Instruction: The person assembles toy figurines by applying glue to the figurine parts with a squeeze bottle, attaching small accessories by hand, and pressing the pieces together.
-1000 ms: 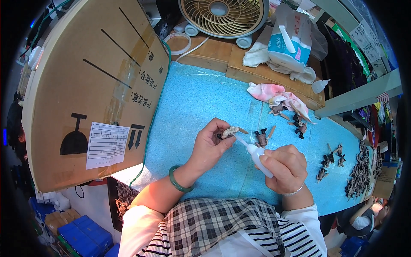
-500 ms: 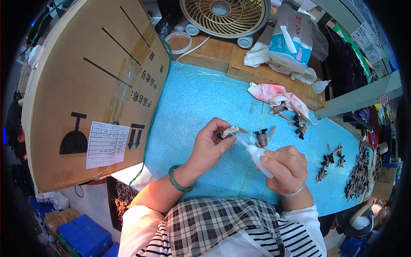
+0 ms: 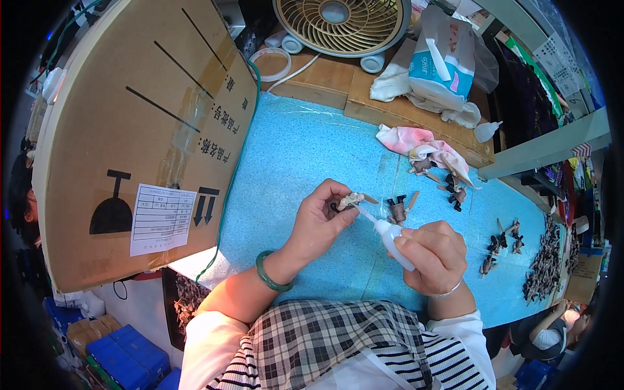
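My left hand (image 3: 320,221) pinches a small grey and brown figurine piece (image 3: 351,199) over the blue table mat (image 3: 305,149). A green bangle sits on that wrist. My right hand (image 3: 434,255) grips a small white squeeze bottle (image 3: 390,235), and its thin nozzle touches the piece. Just beyond the nozzle, a dark figurine (image 3: 396,209) stands on the mat with a loose brown stick beside it.
A big cardboard box (image 3: 140,130) stands at the left. A fan (image 3: 341,26), a tissue pack (image 3: 442,62) and a pink cloth (image 3: 416,143) lie at the back. More small figurines (image 3: 504,244) and a dark pile (image 3: 546,260) sit at the right.
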Demonstrator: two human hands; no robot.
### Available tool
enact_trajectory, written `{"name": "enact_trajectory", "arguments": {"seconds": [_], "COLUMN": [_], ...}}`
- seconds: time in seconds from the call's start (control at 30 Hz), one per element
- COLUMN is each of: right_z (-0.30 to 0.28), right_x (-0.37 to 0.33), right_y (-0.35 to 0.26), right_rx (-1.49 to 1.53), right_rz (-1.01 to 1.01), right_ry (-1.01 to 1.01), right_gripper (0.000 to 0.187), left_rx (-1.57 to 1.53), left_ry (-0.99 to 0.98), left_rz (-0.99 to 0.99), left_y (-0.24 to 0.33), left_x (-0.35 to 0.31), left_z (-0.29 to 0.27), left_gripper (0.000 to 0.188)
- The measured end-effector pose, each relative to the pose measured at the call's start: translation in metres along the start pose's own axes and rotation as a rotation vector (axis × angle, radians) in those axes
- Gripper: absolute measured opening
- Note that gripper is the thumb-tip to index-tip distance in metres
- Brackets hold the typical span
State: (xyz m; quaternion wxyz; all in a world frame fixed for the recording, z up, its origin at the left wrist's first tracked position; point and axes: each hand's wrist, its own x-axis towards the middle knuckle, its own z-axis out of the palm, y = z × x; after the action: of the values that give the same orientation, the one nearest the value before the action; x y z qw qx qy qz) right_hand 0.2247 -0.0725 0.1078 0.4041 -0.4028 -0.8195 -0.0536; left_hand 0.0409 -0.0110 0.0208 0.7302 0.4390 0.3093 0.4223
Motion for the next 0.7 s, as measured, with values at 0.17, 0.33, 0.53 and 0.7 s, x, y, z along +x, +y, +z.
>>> {"name": "enact_trajectory", "arguments": {"seconds": [0.17,0.33,0.53,0.7], "right_z": [0.001,-0.0001,0.0016,0.0006], "right_x": [0.0002,0.0006,0.001,0.0], "right_y": [0.0002,0.0007,-0.0004,0.0009], "right_rx": [0.012,0.009,0.019,0.014], "right_rz": [-0.034,-0.031,-0.036,-0.034], "right_ry": [0.02,0.009,0.016,0.014], "right_gripper": [0.032,0.032,0.033,0.034], "left_rx": [-0.01,-0.013,-0.022,-0.013], "left_ry": [0.003,-0.018,-0.004,0.007], "left_rz": [-0.014,0.0,-0.007,-0.038], "left_y": [-0.0012,-0.0011,-0.0006,0.002], "left_x": [0.0005,-0.0004,0.0004,0.0009], "left_z": [-0.0006,-0.0008,-0.0003,-0.0001], "left_gripper": [0.025,0.025,0.024,0.022]}}
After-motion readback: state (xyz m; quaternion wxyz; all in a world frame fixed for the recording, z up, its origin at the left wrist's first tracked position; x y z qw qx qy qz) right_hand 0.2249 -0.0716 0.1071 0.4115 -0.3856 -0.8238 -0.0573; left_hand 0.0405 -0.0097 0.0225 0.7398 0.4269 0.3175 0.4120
